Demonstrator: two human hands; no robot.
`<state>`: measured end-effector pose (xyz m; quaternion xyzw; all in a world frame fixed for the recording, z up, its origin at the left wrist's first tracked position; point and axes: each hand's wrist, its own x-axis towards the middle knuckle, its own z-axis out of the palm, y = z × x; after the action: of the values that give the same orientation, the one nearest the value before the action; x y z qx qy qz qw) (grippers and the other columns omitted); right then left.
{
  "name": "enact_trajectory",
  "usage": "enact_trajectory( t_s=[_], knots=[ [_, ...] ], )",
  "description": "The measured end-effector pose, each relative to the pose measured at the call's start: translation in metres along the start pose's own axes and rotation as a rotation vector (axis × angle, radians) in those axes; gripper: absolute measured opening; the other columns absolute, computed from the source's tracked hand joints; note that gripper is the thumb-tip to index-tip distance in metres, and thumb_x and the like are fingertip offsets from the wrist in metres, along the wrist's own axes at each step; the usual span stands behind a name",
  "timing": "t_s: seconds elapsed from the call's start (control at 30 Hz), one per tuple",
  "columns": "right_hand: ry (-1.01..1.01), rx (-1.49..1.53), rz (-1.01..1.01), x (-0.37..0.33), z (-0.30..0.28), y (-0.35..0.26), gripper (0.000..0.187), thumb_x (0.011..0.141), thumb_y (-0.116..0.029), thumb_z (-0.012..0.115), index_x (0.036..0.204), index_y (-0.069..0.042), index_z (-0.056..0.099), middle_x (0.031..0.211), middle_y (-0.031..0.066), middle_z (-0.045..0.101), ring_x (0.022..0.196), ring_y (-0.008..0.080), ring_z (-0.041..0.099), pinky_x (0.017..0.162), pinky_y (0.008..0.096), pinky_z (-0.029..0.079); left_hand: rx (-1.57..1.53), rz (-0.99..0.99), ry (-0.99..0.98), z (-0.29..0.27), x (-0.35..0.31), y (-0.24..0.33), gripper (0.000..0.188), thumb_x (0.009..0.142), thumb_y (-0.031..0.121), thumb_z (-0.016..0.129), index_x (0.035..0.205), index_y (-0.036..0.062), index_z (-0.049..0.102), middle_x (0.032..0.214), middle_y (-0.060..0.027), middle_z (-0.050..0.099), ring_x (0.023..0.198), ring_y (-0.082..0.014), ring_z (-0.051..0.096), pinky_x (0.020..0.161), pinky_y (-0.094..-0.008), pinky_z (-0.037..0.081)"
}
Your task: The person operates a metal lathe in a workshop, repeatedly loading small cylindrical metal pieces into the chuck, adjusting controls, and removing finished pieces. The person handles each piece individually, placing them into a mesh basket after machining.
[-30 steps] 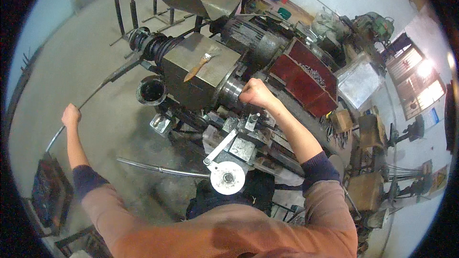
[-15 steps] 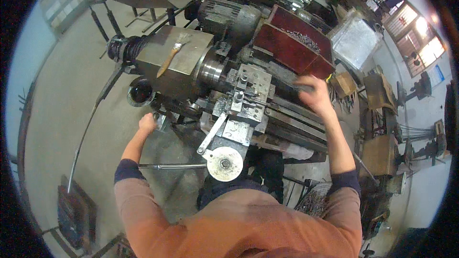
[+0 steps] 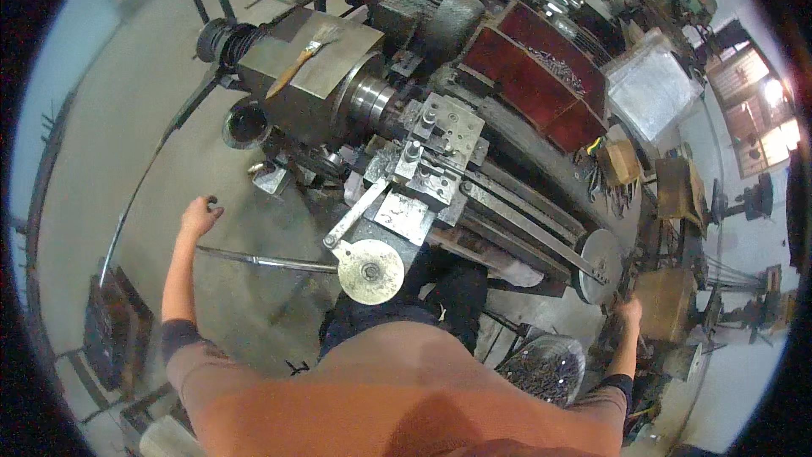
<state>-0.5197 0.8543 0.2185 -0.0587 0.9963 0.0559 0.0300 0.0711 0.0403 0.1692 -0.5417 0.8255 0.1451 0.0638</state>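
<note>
My left hand (image 3: pixel 200 217) is raised left of a small lathe, its thumb and fingers apart and holding nothing I can see. Just below it is the free end of a long metal bar (image 3: pixel 271 261), which runs to a round pale disc (image 3: pixel 370 272) at the machine's front. My right hand (image 3: pixel 628 311) is closed beside a round handwheel (image 3: pixel 599 267) at the lathe's right end; what lies in its fingers is hidden. Between the hands sits the tool slide (image 3: pixel 436 171) with bolts and metal chips, right of the shiny chuck (image 3: pixel 370 101). A flat crank arm (image 3: pixel 359 213) joins slide and disc.
A wooden-handled brush (image 3: pixel 292 69) lies on the headstock cover. Behind are a motor (image 3: pixel 427 13) and a dark red tray (image 3: pixel 507 68) with small metal pieces. Hand tools (image 3: pixel 613 182) lie at the right. A container of small dark parts (image 3: pixel 545 368) stands by my right side.
My left hand has left the small metal block at the lathe's left and come back toward the bar. From beside the red tray, my right hand has moved down to the handwheel.
</note>
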Motion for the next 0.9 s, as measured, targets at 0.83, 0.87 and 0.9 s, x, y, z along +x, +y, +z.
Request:
enact_trajectory(
  t_s=[0.83, 0.87, 0.9],
  knots=[
    [0.018, 0.175, 0.384, -0.133, 0.059, -0.042, 0.034, 0.061, -0.022, 0.059, 0.091, -0.007, 0.065, 0.09, 0.0176, 0.063, 0.087, 0.0345, 0.059, 0.074, 0.0416, 0.046, -1.072, -0.313, 0.537, 0.038, -0.032, -0.001, 0.026, 0.081, 0.009, 0.055, 0.099, -0.0095, 0.057, 0.07, -0.0124, 0.06, 0.056, -0.0169, 0.06, 0.052, -0.0259, 0.048],
    [0.029, 0.171, 0.377, -0.132, 0.061, -0.041, 0.034, 0.061, -0.023, 0.059, 0.091, -0.007, 0.064, 0.089, 0.0178, 0.063, 0.087, 0.0343, 0.06, 0.074, 0.0416, 0.046, -1.08, -0.31, 0.537, 0.038, -0.032, -0.001, 0.025, 0.081, 0.008, 0.055, 0.099, -0.0101, 0.057, 0.071, -0.0128, 0.06, 0.056, -0.0172, 0.06, 0.053, -0.0264, 0.049],
    [0.033, 0.177, 0.371, -0.132, 0.063, -0.039, 0.034, 0.062, -0.023, 0.059, 0.091, -0.006, 0.064, 0.088, 0.0179, 0.063, 0.086, 0.0345, 0.06, 0.073, 0.0416, 0.046, -1.086, -0.308, 0.536, 0.035, -0.033, 0.001, 0.025, 0.081, 0.008, 0.055, 0.099, -0.0106, 0.057, 0.072, -0.0132, 0.06, 0.056, -0.0175, 0.06, 0.054, -0.0268, 0.05]
  ],
)
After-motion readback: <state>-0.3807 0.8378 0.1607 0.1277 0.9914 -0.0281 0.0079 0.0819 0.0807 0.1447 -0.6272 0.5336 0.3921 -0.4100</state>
